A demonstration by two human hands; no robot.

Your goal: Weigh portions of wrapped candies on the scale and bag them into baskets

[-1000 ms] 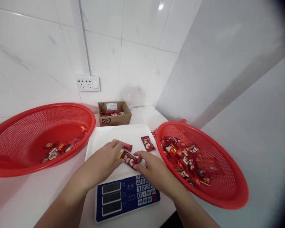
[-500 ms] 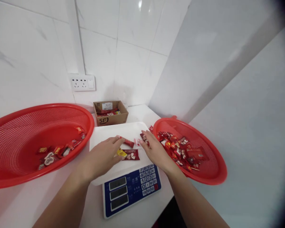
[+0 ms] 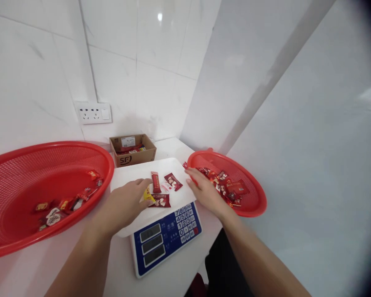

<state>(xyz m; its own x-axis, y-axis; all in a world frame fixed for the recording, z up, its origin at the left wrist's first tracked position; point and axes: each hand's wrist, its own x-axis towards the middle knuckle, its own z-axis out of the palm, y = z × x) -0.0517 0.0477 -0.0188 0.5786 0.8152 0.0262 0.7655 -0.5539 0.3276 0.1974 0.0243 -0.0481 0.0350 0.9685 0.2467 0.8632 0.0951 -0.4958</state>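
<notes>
My left hand (image 3: 126, 205) rests over the left side of the white scale tray (image 3: 125, 171), its thumb and fingers apart. Its thumb lies against a yellow packet (image 3: 149, 196), partly hidden by the hand. Beside it on the tray are a dark red wrapped sweet (image 3: 161, 201), a narrow red stick packet (image 3: 155, 182), a small clear-and-pink packet (image 3: 166, 187) and another dark red wrapped sweet (image 3: 173, 181). Over the tray's right edge, my right hand (image 3: 205, 193) has its fingers spread, with nothing visible in it, close to the right red basket (image 3: 253, 187).
Several wrapped sweets (image 3: 224, 185) fill the right basket. A larger red basket (image 3: 49, 154) at left holds a few more. Behind the tray stands a cardboard box (image 3: 139, 157) with packets inside. The scale's blue keypad panel (image 3: 170, 237) faces me, and a wall socket (image 3: 93, 113) is behind.
My right hand has let go of a dark red wrapped sweet, now lying on the tray, and moved right toward the basket. The red stick packet has turned. The camera view has shifted.
</notes>
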